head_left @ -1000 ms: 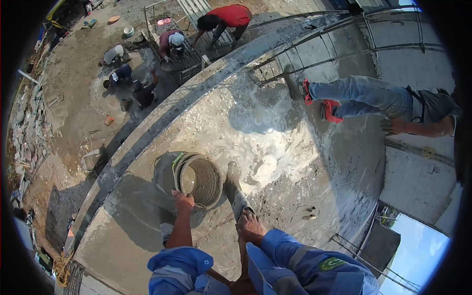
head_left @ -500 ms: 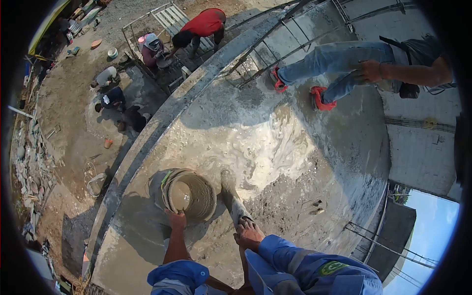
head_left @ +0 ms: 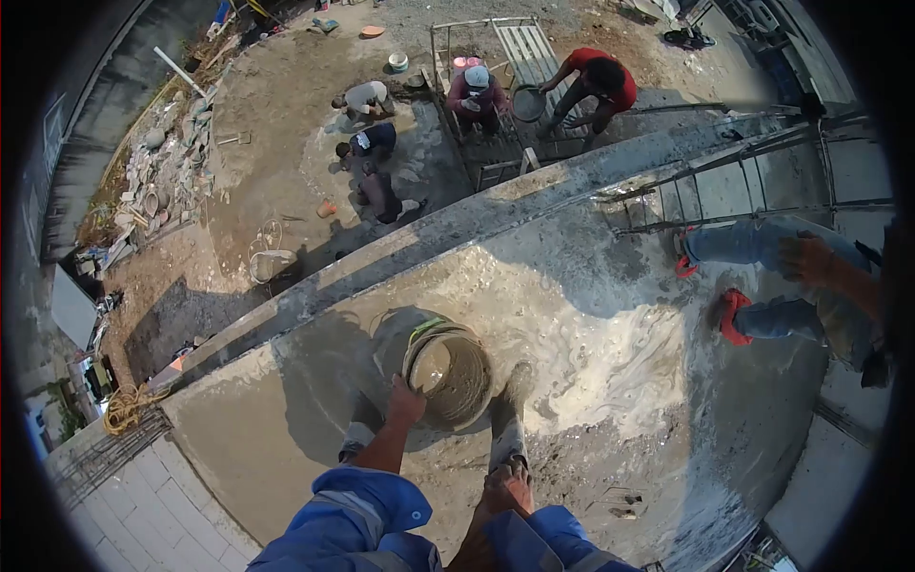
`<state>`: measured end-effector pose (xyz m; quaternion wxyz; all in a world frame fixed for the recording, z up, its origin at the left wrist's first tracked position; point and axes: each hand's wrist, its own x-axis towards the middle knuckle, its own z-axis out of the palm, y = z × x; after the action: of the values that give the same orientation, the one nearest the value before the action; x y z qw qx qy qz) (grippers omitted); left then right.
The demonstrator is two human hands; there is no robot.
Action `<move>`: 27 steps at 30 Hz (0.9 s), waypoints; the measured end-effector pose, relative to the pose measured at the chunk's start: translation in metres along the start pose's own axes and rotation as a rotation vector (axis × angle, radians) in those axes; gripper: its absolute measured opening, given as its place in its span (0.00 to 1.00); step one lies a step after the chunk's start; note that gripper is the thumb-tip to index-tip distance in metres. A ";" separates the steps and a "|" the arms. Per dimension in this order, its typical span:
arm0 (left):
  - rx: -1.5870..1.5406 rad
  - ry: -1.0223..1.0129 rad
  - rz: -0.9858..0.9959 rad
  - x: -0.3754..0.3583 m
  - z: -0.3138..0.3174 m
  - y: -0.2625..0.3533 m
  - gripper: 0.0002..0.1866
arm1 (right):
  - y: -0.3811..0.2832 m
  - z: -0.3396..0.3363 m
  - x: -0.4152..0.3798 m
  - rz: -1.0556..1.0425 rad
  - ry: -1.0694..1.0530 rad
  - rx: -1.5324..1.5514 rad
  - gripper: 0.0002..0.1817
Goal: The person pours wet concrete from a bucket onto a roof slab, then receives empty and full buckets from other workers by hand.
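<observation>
Since half a second ago: view swung left, bucket [head_left: 448,374] now nearer the slab edge in frame, tilted on its side with mouth up toward the camera, grey slurry pooled inside; left hand [head_left: 406,402] still closed on the near rim, right hand [head_left: 506,484] low beside the bare foot, open or closed impossible to tell. Reads as pouring or scraping out, bucket not yet emptied. Underfoot a wet concrete slab [head_left: 610,343], curved at its edge [head_left: 315,286], co-worker in jeans [head_left: 762,276] at right; several people [head_left: 477,91] working on dirt ground far below.
</observation>
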<state>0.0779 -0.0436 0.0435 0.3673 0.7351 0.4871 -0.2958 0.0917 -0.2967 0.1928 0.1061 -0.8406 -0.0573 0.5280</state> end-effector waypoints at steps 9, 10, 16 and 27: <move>0.027 -0.024 -0.047 0.005 0.009 -0.011 0.43 | -0.002 0.008 -0.001 -0.118 -0.015 -0.096 0.32; 0.024 -0.017 -0.019 0.003 0.007 -0.012 0.43 | -0.001 0.011 -0.004 -0.120 -0.019 -0.108 0.32; 0.007 -0.023 0.019 0.003 -0.003 -0.017 0.43 | -0.011 0.025 -0.002 -0.114 -0.036 -0.146 0.32; 0.039 -0.043 0.024 0.005 -0.013 -0.025 0.46 | 0.016 0.052 -0.018 0.057 0.048 -0.149 0.32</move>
<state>0.0575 -0.0239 0.0404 0.3669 0.7413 0.4644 -0.3167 0.0374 -0.3094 0.1829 0.0294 -0.8598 -0.0700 0.5049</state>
